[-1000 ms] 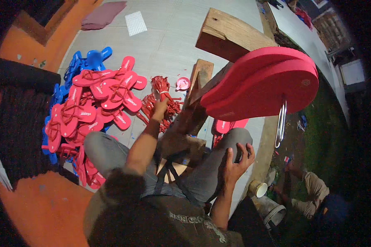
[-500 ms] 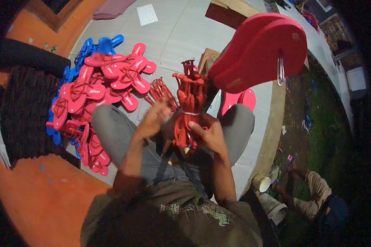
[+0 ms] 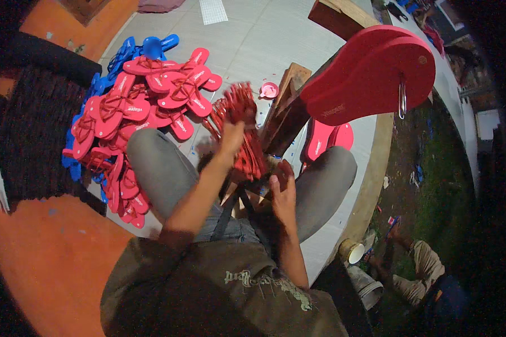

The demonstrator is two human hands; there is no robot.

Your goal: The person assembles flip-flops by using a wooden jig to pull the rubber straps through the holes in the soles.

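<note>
In front of my lap, my left hand (image 3: 232, 141) is closed around a bundle of red flip-flop straps (image 3: 248, 160), which fans out above and below the fist. Right of the bundle and apart from it, my right hand (image 3: 284, 194) is held up with thumb and fingers spread and nothing in it. Above my right knee, two pink flip-flop soles (image 3: 371, 73) rest stacked on a dark wooden stand (image 3: 287, 121). A metal pin (image 3: 402, 95) pokes out near one end of the soles. More pink soles (image 3: 323, 140) lie below, beside my right knee.
Pink flip-flops (image 3: 118, 112) with red straps are heaped at left, with blue ones (image 3: 120, 59) behind. A small pink cup (image 3: 269, 90) stands by the stand. Dark stacked sheets (image 3: 39, 140) line the far left. Another person (image 3: 424, 269) sits at lower right, near a pale bucket (image 3: 352, 251).
My right hand has let go of the strap bundle and opened. My left hand has taken hold of it, tilting it up and left, over the loose straps on the floor.
</note>
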